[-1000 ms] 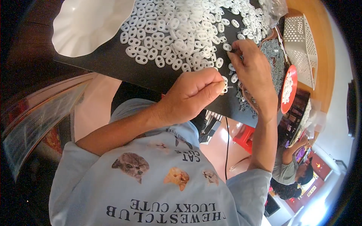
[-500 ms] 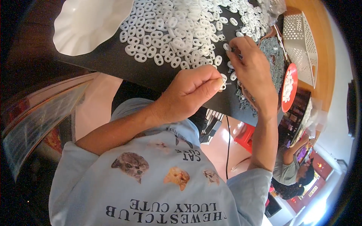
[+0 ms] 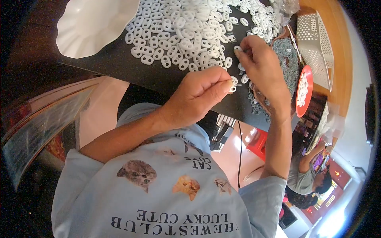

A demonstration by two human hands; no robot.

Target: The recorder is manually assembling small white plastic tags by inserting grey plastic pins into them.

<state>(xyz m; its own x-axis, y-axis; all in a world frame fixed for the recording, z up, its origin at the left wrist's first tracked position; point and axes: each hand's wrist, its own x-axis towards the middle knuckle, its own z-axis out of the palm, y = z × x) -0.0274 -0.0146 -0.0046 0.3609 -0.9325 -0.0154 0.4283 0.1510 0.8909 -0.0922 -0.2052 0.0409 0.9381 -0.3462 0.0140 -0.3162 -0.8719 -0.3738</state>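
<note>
My left hand (image 3: 198,95) is closed in a pinch on a white two-hole oval plastic piece (image 3: 233,88), which pokes out past the thumb. A small coil spring (image 3: 238,85) sticks out beside that piece. To its right, my right hand (image 3: 262,69) has thumb and fingertips together on another white oval piece (image 3: 237,48) above the dark tabletop (image 3: 115,67). Just beyond both hands spreads a big pile of the same two-hole pieces (image 3: 178,35). Close by my right wrist lies a heap of tiny grey parts (image 3: 286,57) that look like springs.
A white scalloped dish (image 3: 93,25) stands at the far left. On the right are a red plate (image 3: 309,79) of small white parts, a white perforated basket (image 3: 315,47) and a clear plastic bag (image 3: 289,10). Another person (image 3: 301,180) works farther right, near a red stool (image 3: 258,144).
Both hands keep their pinches and have shifted only slightly. My right hand has moved a little up and to the left, and the piles look the same.
</note>
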